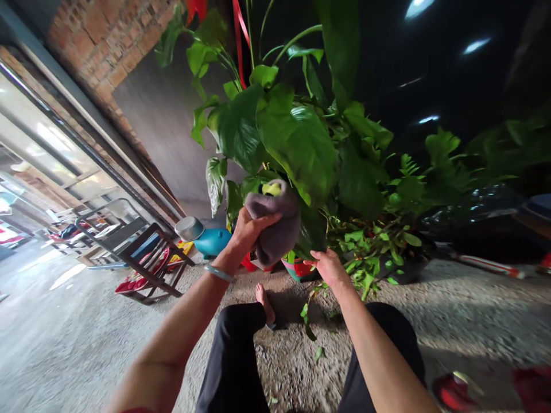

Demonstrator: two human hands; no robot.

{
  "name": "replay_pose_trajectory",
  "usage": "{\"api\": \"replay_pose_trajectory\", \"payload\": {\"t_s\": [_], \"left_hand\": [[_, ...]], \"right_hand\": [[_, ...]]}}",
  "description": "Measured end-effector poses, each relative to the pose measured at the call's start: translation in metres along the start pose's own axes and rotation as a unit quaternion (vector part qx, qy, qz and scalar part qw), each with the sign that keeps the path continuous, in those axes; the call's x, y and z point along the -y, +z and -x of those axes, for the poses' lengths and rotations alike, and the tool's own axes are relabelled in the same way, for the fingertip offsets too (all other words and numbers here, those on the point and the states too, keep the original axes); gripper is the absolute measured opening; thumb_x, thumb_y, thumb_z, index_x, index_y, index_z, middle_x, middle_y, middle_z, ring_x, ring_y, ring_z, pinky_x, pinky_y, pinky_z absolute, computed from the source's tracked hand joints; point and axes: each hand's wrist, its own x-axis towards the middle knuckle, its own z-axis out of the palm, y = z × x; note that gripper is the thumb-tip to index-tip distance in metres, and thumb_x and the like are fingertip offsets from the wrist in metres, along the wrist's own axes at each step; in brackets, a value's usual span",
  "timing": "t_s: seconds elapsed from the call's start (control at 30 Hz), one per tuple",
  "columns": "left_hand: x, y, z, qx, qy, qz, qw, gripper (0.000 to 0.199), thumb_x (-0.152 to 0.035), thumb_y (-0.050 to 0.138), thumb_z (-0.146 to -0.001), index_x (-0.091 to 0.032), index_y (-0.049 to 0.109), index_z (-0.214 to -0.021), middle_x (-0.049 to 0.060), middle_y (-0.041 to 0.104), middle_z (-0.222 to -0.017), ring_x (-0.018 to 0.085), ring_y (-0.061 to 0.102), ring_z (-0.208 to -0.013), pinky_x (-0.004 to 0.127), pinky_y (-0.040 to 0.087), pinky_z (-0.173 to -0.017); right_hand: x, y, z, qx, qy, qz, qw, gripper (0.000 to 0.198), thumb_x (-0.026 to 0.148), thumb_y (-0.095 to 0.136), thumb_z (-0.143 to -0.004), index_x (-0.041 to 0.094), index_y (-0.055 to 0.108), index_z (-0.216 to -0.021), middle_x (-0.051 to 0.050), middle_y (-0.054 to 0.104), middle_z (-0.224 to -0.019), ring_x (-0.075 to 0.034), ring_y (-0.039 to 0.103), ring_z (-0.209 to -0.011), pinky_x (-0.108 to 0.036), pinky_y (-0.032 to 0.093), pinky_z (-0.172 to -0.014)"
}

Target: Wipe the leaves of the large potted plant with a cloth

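A folded grey cloth (279, 229) is gripped in my left hand (249, 232), with the thumb laid across its front. A small yellow-green patch shows at the cloth's top. The cloth is up against the lower leaves of a big leafy potted plant (297, 137). Lower and to the right, my right hand (331, 268) has its fingers at the tip of a dark green hanging leaf (312, 229), seemingly pinching it; the thumb is mostly hidden. Below the foliage sits a red and green pot (297, 269), partly covered by leaves.
A folding chair (150, 258) with a red cushion stands at left, near a blue rounded object (210, 242) and a metal bowl (189, 228). Smaller leafy plants (396, 229) spread to the right. A red object (456, 390) lies low right on the rough floor (293, 367).
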Motion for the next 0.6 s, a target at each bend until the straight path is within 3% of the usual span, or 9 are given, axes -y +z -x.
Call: {"api": "replay_pose_trajectory", "payload": {"t_s": [0.1,0.23,0.3,0.33,0.4,0.5,0.57,0.6], "left_hand": [[0.012,0.004,-0.005,-0.002,0.024,-0.046,0.999,0.047,-0.040,0.094,-0.058,-0.017,0.079,-0.096,0.007,0.081,-0.095,0.030,0.078,-0.095,0.044,0.065,-0.089],[0.032,-0.003,0.024,0.178,-0.058,-0.145,0.972,0.048,-0.032,0.098,-0.051,-0.019,0.081,-0.094,0.005,0.081,-0.090,0.030,0.076,-0.087,0.047,0.065,-0.084],[0.028,-0.008,0.034,0.218,-0.072,-0.127,0.965,0.049,-0.034,0.098,-0.056,-0.020,0.081,-0.100,0.006,0.082,-0.094,0.030,0.077,-0.088,0.047,0.065,-0.086],[0.023,-0.010,0.034,0.199,-0.062,-0.107,0.972,0.050,-0.036,0.098,-0.058,-0.019,0.081,-0.103,0.007,0.082,-0.098,0.030,0.077,-0.091,0.046,0.065,-0.088],[0.012,-0.009,0.025,0.105,-0.008,-0.066,0.992,0.056,-0.041,0.096,-0.062,-0.017,0.079,-0.110,0.009,0.082,-0.107,0.030,0.077,-0.100,0.046,0.064,-0.093],[0.013,-0.003,0.007,-0.020,0.096,-0.082,0.992,0.069,-0.044,0.093,-0.066,-0.016,0.072,-0.126,0.012,0.077,-0.126,0.032,0.072,-0.119,0.045,0.058,-0.106],[0.029,0.002,0.009,0.004,0.108,-0.164,0.981,0.077,-0.039,0.095,-0.062,-0.017,0.070,-0.131,0.012,0.077,-0.128,0.033,0.071,-0.123,0.046,0.056,-0.110],[0.039,0.002,0.016,0.062,0.091,-0.208,0.972,0.079,-0.035,0.096,-0.058,-0.016,0.071,-0.130,0.013,0.078,-0.125,0.034,0.072,-0.121,0.046,0.056,-0.110]], "right_hand": [[0.001,-0.003,-0.001,-0.017,-0.019,-0.013,1.000,0.032,0.029,0.097,-0.056,0.027,0.073,-0.077,0.002,0.081,-0.082,-0.022,0.075,-0.080,-0.036,0.064,-0.069],[0.003,-0.008,0.001,-0.033,-0.030,-0.025,0.999,0.033,0.032,0.097,-0.061,0.028,0.068,-0.076,0.004,0.079,-0.079,-0.020,0.074,-0.076,-0.038,0.066,-0.075],[0.003,-0.011,0.001,-0.036,-0.026,-0.024,0.999,0.034,0.031,0.098,-0.062,0.028,0.067,-0.075,0.004,0.079,-0.081,-0.019,0.074,-0.076,-0.038,0.066,-0.074],[0.002,-0.013,0.001,-0.036,-0.023,-0.023,0.999,0.035,0.031,0.098,-0.060,0.028,0.067,-0.076,0.004,0.079,-0.082,-0.020,0.075,-0.077,-0.038,0.066,-0.074],[0.002,-0.016,-0.001,-0.035,-0.016,-0.021,0.999,0.036,0.029,0.098,-0.058,0.029,0.069,-0.080,0.004,0.079,-0.084,-0.021,0.076,-0.081,-0.039,0.067,-0.074],[0.000,-0.021,-0.004,-0.030,-0.012,-0.014,0.999,0.038,0.026,0.096,-0.060,0.031,0.071,-0.088,0.004,0.080,-0.087,-0.023,0.077,-0.087,-0.045,0.068,-0.080],[-0.001,-0.024,-0.005,-0.028,-0.014,-0.008,0.999,0.041,0.027,0.096,-0.061,0.032,0.072,-0.093,0.004,0.081,-0.087,-0.023,0.077,-0.087,-0.045,0.068,-0.082],[-0.002,-0.025,-0.005,-0.029,-0.015,-0.006,0.999,0.041,0.028,0.096,-0.061,0.031,0.073,-0.095,0.004,0.081,-0.087,-0.023,0.077,-0.086,-0.044,0.068,-0.081]]}}
